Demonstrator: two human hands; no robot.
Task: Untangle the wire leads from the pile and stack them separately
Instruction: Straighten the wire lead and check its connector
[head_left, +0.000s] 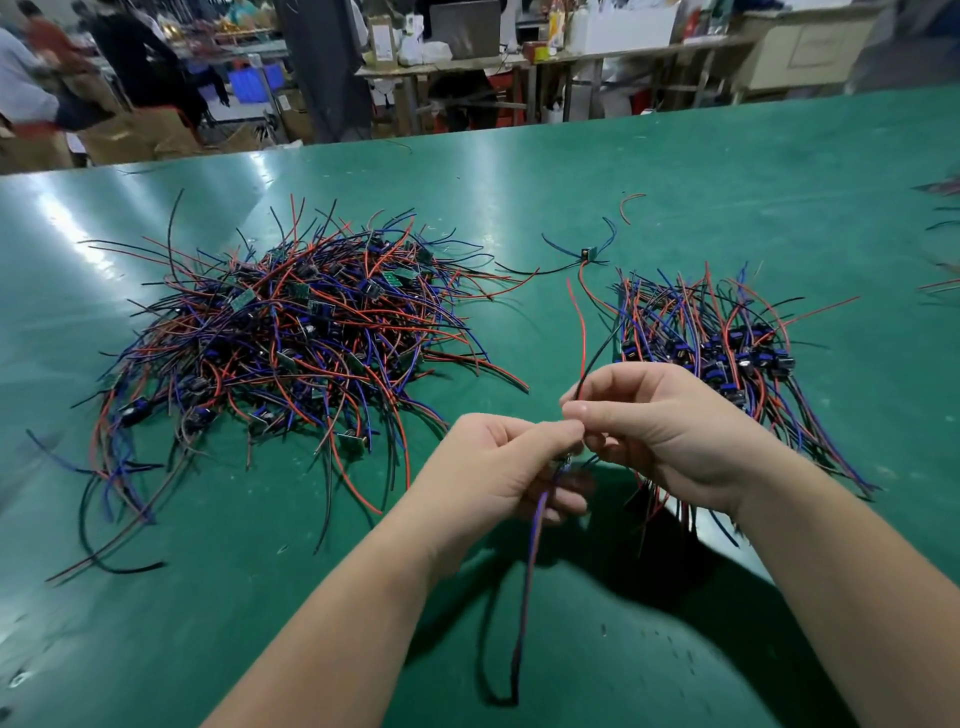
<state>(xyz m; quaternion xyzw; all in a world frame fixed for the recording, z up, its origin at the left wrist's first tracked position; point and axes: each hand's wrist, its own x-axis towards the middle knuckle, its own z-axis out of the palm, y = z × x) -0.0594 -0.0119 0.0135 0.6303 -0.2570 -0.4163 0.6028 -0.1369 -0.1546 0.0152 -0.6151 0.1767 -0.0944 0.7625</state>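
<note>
Above the near edge of the green table (727, 171), we hold one wire lead (538, 519) between both hands. Our left hand (493, 467) and right hand (670, 426) meet fingertip to fingertip, each pinching the lead at its middle, where a small part shows only dimly. Its red and black wires rise from the pinch, pointing away from us; its blue and black wires hang down toward us, so its long axis runs near to far. The tangled pile (291, 332) of red, blue and black leads lies to the left, the sorted stack (727, 343) to the right behind our right hand.
</note>
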